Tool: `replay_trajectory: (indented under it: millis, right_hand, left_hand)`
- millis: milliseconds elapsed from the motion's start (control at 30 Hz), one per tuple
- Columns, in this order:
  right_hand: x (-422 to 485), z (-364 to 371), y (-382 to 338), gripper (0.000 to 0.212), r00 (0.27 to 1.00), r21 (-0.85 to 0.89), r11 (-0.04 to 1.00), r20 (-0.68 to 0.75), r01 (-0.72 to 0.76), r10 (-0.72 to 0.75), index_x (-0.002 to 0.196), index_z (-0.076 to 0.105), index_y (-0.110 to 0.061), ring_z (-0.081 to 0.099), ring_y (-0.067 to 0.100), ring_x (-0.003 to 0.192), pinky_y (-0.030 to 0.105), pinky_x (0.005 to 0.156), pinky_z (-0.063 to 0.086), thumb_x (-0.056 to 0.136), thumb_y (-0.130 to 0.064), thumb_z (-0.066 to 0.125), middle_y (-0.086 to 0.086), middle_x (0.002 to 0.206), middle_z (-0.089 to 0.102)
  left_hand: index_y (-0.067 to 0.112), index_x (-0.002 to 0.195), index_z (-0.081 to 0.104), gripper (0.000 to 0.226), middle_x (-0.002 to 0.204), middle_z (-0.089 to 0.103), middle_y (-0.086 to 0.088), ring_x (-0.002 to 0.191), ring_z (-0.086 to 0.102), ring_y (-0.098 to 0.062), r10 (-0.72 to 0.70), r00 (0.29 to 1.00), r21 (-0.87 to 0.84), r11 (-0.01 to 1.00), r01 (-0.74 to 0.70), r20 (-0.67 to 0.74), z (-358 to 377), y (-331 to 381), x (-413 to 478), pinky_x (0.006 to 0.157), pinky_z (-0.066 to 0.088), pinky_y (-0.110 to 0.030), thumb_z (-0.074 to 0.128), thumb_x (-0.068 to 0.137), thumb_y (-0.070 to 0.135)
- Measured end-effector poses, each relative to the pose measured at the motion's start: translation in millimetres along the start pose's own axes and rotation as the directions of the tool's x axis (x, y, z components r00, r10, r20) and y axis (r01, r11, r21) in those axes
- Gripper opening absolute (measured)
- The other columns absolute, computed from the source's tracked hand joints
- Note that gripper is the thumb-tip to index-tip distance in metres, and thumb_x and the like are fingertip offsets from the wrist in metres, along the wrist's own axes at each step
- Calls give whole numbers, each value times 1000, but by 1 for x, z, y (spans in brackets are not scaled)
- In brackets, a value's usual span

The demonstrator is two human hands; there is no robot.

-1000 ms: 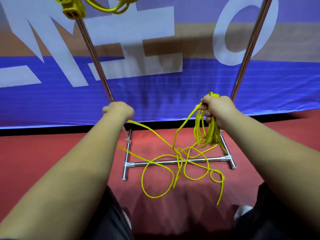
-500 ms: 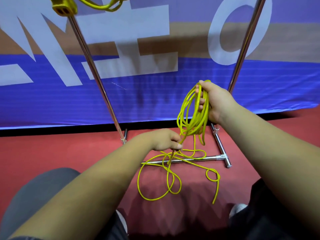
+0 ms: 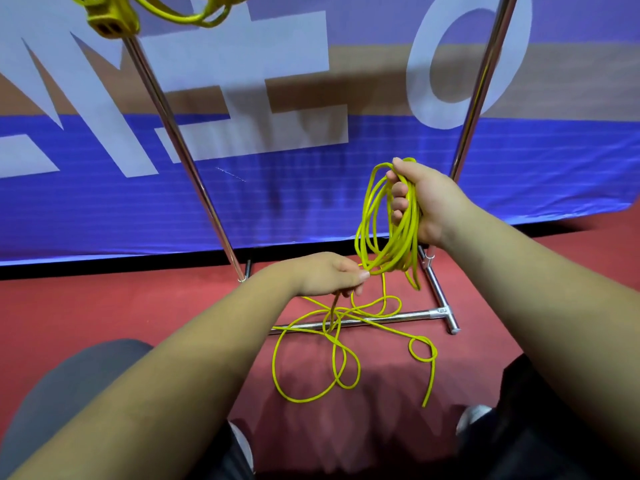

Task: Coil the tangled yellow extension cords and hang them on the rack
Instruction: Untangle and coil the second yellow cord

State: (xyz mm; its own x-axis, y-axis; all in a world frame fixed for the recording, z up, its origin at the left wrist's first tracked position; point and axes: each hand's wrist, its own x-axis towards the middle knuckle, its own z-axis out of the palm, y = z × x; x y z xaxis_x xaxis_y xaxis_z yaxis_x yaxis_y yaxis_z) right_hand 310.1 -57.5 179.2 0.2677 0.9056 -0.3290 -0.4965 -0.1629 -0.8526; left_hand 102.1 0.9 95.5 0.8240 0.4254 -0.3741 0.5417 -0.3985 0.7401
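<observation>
Several cord loops (image 3: 403, 242) through grip (image 3: 427, 206) (right)

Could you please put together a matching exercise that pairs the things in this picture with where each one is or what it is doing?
Things:
1. coiled loops
2. loose cord
3. yellow outlet block
4. left hand

Places or states:
A. lies tangled on the red floor
B. hangs high up on the rack
C. pinches a strand just under the loops
D. gripped in the right hand

Pairs: 1-D, 2-A, 3-B, 4-C.
</observation>
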Motion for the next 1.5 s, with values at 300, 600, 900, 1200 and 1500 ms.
replay_trajectory:
  millis: [300, 600, 900, 1200, 1500]
  right_hand:
    - [-18, 1, -21, 33, 976, 47, 997, 211, -66, 55, 92, 67, -21, 27, 4, 34, 19, 35, 27, 101, -53, 63, -11, 48, 30]
    - [-22, -17, -38, 29, 967, 109, 993, 256, -40, 11, 87, 66, -20, 24, 5, 31, 20, 32, 22, 105, -42, 59, -10, 43, 28]
    - [-16, -7, -14, 41, 980, -335, 929, 173, 155, -101, 63, 59, -20, 28, 16, 36, 25, 42, 27, 102, -30, 66, 0, 50, 33]
    - [-1, 7, 19, 42, 983, -522, 833, 74, 181, -167, 61, 57, -16, 40, 25, 41, 29, 45, 39, 96, -34, 71, 12, 51, 45]
    - [12, -10, 9, 18, 993, -283, 952, -2, 115, -121, 82, 58, -17, 33, 14, 42, 26, 42, 32, 96, -20, 68, 0, 62, 41]
  left_hand:
    - [26, 95, 69, 21, 100, 70, 6, 98, 61, -18, -394, 917, 384, 857, 343, 61, 14, -63, 6, 93, 47, -33, 74, 92, 46]
    - [9, 107, 74, 31, 104, 78, -11, 91, 72, -26, -472, 861, 414, 757, 506, -189, -18, -84, 2, 81, 51, -32, 55, 107, 32]
    - [4, 98, 66, 30, 79, 73, -9, 54, 71, -14, -504, 770, -661, 736, 145, -391, -86, 25, -24, 51, 61, -28, 64, 103, 33]
    - [12, 87, 63, 30, 61, 61, 4, 40, 54, -5, -408, 867, -925, 356, -136, -285, -112, 93, -49, 40, 50, -19, 62, 102, 38]
    - [32, 102, 67, 15, 103, 61, -5, 98, 56, -29, -117, 818, 471, 768, 434, -563, -123, 38, -58, 82, 52, -45, 53, 105, 34]
